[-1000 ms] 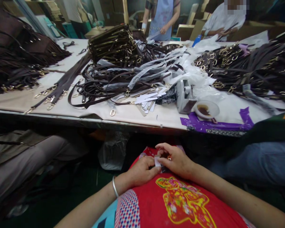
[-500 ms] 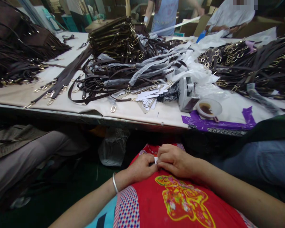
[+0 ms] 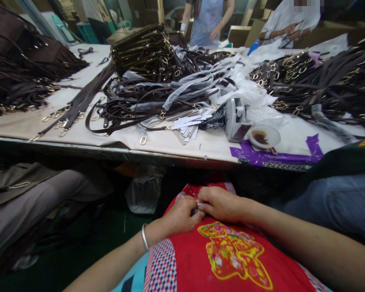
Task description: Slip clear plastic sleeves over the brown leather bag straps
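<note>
Both hands meet over the red apron (image 3: 190, 259) on my lap, fingers curled and thumbs close together. Between the fingertips shows a small grey-white object (image 3: 197, 207) with a speck of orange; its kind is too hidden to tell. My left hand (image 3: 181, 215), with a silver bangle on the wrist, closes on it from one side. My right hand (image 3: 220, 204) pinches at its other side.
Along the table edge (image 3: 170, 156) lie dark straps with metal clasps (image 3: 124, 111), white paper slips (image 3: 187, 123), a tape dispenser (image 3: 235, 119), a cup of brown liquid (image 3: 263, 137) and purple tape (image 3: 252, 156). People sit on either side; others stand across the table.
The piece between my fingers showed white before and now looks greyer, with some orange. My fingers have shifted slightly around it. Across the table, a person in an apron has lowered an arm.
</note>
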### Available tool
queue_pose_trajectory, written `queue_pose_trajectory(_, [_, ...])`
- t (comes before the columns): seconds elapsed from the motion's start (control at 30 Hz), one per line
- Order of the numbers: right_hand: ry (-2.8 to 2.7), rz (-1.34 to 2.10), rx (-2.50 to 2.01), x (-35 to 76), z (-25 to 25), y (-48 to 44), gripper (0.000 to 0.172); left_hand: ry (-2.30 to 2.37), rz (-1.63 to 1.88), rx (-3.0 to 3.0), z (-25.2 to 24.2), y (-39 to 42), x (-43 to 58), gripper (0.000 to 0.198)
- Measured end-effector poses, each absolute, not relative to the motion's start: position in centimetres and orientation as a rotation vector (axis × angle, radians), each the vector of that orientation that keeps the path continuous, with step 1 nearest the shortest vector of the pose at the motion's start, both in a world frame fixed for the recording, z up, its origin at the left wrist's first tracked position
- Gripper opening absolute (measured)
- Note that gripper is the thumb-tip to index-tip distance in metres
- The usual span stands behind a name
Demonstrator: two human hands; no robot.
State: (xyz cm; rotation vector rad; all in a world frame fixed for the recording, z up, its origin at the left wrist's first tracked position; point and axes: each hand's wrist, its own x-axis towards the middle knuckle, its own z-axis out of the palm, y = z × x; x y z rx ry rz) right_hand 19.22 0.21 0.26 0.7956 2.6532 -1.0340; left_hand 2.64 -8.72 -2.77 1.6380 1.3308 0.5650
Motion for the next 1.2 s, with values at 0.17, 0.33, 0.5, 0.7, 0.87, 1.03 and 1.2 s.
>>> queue_pose_trajectory(0.17, [3.120, -0.488, 0.596, 20.1, -1.3, -1.2, 0.016, 1.230, 0.522, 1.612, -2.4, -8.3, 1.9, 0.022])
queue_pose_trajectory(0.33, [3.408, -0.371, 0.334, 20.8, -1.8, -0.7, 0.023, 1.193, 0.529, 1.500, -2.6, -8.0, 1.7, 0.029])
queue_pose_trajectory(0.5, [3.346, -0.385, 0.194, 21.3, -1.1, -0.2, 0.023, 1.226, 0.516, 1.242, -2.1, -7.5, 1.1, 0.029])
queue_pose_trajectory(0.7, [3.439, -0.086, 0.190, 21.3, -0.4, -0.1, 0.021, 1.063, 0.656, 0.790, -1.6, -6.6, 0.9, 0.028])
queue_pose_trajectory(0.87, [3.517, -0.086, 0.380, 21.3, -0.7, -0.1, 0.021, 1.046, 0.772, 0.746, -2.2, -6.5, 1.7, 0.042])
queue_pose_trajectory(1.03, [3.628, -0.397, 0.723, 22.6, 1.0, 2.8, 0.016, 1.121, 0.869, 0.781, -2.1, -5.9, 1.5, 0.050])
queue_pose_trajectory(1.2, [2.998, -1.069, 2.444, 26.5, 5.1, 12.7, 0.020, 1.057, 0.881, 0.845, -1.9, -5.9, 1.3, 0.049])
